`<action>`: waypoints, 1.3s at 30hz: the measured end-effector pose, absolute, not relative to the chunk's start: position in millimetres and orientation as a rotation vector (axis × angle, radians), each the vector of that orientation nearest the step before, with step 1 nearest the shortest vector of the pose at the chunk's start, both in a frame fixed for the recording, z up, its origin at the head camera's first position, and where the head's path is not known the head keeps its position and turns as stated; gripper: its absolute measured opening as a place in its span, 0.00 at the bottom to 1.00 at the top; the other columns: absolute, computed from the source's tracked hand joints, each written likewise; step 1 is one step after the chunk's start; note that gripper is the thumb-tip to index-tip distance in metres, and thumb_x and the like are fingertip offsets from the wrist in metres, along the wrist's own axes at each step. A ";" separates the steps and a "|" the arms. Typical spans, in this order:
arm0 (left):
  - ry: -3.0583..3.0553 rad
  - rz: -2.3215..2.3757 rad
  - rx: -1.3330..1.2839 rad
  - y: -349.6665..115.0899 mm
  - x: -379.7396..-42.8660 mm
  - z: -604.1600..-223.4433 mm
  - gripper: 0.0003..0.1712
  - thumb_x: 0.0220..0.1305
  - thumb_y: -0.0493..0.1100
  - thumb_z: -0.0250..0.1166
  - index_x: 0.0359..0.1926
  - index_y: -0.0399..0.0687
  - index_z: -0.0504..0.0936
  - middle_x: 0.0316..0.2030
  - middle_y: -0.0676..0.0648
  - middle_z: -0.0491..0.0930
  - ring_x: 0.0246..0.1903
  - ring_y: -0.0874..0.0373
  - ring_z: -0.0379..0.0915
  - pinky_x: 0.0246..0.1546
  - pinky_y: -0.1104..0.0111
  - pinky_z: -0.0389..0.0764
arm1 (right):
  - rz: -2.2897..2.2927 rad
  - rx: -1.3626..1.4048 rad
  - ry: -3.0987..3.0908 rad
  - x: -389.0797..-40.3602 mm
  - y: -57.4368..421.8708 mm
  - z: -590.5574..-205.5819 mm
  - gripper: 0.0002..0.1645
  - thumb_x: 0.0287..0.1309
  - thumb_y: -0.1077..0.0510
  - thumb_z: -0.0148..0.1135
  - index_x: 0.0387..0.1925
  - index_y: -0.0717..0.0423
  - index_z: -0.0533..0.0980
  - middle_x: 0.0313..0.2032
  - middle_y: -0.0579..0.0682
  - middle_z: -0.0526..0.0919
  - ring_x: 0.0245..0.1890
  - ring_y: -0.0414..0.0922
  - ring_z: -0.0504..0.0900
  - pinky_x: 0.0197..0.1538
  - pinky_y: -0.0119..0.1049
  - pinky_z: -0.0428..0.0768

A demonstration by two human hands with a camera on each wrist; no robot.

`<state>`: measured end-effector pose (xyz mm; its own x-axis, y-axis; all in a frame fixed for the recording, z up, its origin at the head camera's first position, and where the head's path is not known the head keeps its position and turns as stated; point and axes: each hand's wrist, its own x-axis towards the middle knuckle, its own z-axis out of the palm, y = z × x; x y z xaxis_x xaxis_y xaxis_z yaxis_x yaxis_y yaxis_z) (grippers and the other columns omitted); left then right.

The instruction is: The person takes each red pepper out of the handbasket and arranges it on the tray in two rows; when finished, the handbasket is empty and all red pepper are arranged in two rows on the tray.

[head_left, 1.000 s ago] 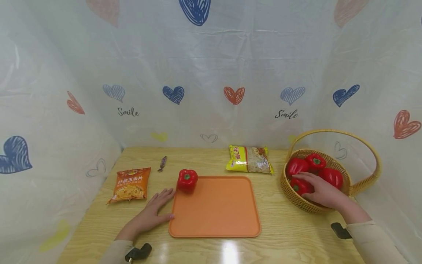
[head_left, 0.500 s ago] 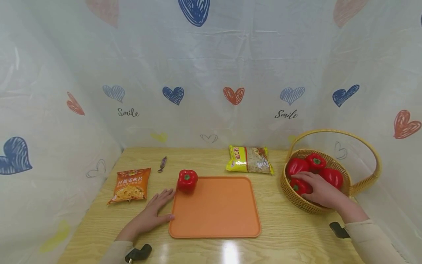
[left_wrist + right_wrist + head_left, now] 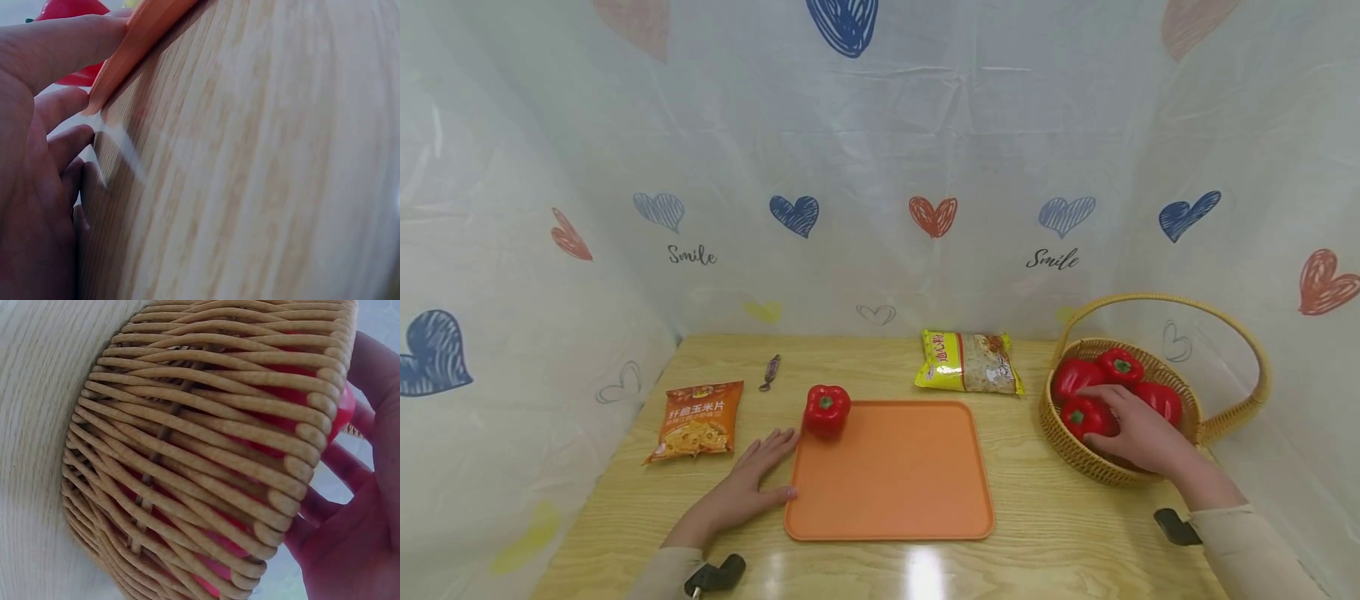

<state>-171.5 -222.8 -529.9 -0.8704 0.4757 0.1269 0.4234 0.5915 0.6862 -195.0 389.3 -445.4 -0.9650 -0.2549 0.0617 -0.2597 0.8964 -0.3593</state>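
Note:
My right hand (image 3: pixel 1138 429) reaches into a wicker basket (image 3: pixel 1078 462) and grips a red bell pepper (image 3: pixel 1084 415) at its near left side, thumb and fingers on either side of it. Other red bell peppers lie around it in the basket. In the right wrist view the woven wall (image 3: pixel 187 437) hides most of the peppers. My left hand (image 3: pixel 737 487) lies with fingers extended at the left edge of an orange tray (image 3: pixel 895 475), thumb and fingertips right at its rim. One red bell pepper (image 3: pixel 827 410) stands in the tray's far left corner.
An orange snack bag (image 3: pixel 698 421) lies left of the tray, with a small wrapped candy (image 3: pixel 770 372) farther back. A yellow food packet (image 3: pixel 968 362) lies behind the tray. The basket's tall handle (image 3: pixel 1251 342) arches over its right side. A patterned curtain encloses the wooden table.
The bell pepper under my right hand has come up slightly, and more of it shows between thumb and fingers. My left hand and the tray stay in place.

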 end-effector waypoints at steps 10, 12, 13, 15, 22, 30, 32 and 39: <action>2.725 1.135 0.728 -223.9 -172.7 -530.6 0.46 0.66 0.56 0.69 0.78 0.46 0.62 0.77 0.41 0.58 0.77 0.36 0.43 0.73 0.78 0.25 | 0.665 0.315 -3.024 -192.5 389.7 -439.2 0.43 0.56 0.42 0.75 0.68 0.53 0.69 0.65 0.69 0.66 0.53 0.69 0.77 0.50 0.70 0.79; 2.724 1.139 0.729 -224.0 -172.9 -530.6 0.46 0.66 0.56 0.69 0.78 0.47 0.62 0.77 0.41 0.58 0.77 0.36 0.43 0.72 0.80 0.25 | 0.676 0.311 -3.004 -192.4 388.6 -438.1 0.43 0.57 0.41 0.75 0.68 0.53 0.69 0.64 0.69 0.67 0.50 0.67 0.78 0.49 0.67 0.81; 2.724 1.141 0.729 -223.8 -172.8 -530.6 0.46 0.66 0.56 0.69 0.78 0.47 0.62 0.77 0.41 0.58 0.77 0.36 0.43 0.72 0.80 0.25 | 0.683 0.309 -2.995 -192.5 387.9 -437.7 0.43 0.57 0.41 0.75 0.68 0.53 0.69 0.64 0.69 0.67 0.49 0.65 0.79 0.48 0.64 0.82; 2.727 1.143 0.735 -223.5 -172.6 -530.5 0.45 0.66 0.56 0.69 0.78 0.46 0.62 0.77 0.40 0.58 0.77 0.35 0.43 0.71 0.81 0.25 | 0.693 0.304 -2.979 -192.7 387.7 -437.8 0.44 0.57 0.40 0.74 0.68 0.54 0.69 0.62 0.68 0.68 0.46 0.62 0.79 0.46 0.59 0.84; 2.724 1.151 0.760 -223.0 -172.4 -530.2 0.45 0.67 0.55 0.68 0.77 0.45 0.62 0.76 0.39 0.59 0.76 0.34 0.44 0.70 0.82 0.25 | 0.763 0.263 -2.936 -192.9 386.3 -437.7 0.43 0.59 0.41 0.73 0.68 0.55 0.69 0.58 0.64 0.70 0.47 0.60 0.78 0.45 0.55 0.84; 2.721 1.140 0.734 -224.0 -172.8 -531.4 0.45 0.66 0.56 0.69 0.78 0.47 0.62 0.77 0.41 0.58 0.77 0.36 0.43 0.71 0.82 0.25 | 0.837 0.243 -2.865 -191.3 380.4 -430.3 0.42 0.59 0.45 0.74 0.67 0.58 0.67 0.56 0.62 0.71 0.49 0.60 0.77 0.46 0.51 0.86; 2.721 1.138 0.729 -224.7 -173.1 -531.9 0.46 0.66 0.56 0.69 0.78 0.46 0.62 0.77 0.41 0.58 0.77 0.36 0.43 0.70 0.83 0.24 | 0.853 0.247 -2.849 -190.5 378.7 -428.2 0.42 0.59 0.45 0.74 0.67 0.58 0.68 0.56 0.61 0.72 0.49 0.59 0.78 0.45 0.39 0.86; 2.711 1.141 0.711 -225.3 -173.7 -532.7 0.47 0.65 0.56 0.69 0.78 0.46 0.61 0.77 0.41 0.57 0.77 0.37 0.42 0.70 0.83 0.23 | 0.940 0.284 -2.783 -190.0 372.2 -423.9 0.40 0.59 0.49 0.75 0.67 0.58 0.68 0.57 0.61 0.73 0.52 0.63 0.79 0.45 0.10 0.70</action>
<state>-173.7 -225.3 -532.7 -0.8834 0.4629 0.0730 0.3759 0.6068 0.7003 -190.0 372.2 -423.9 -0.9637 -0.1195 0.2388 -0.2398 0.7807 -0.5771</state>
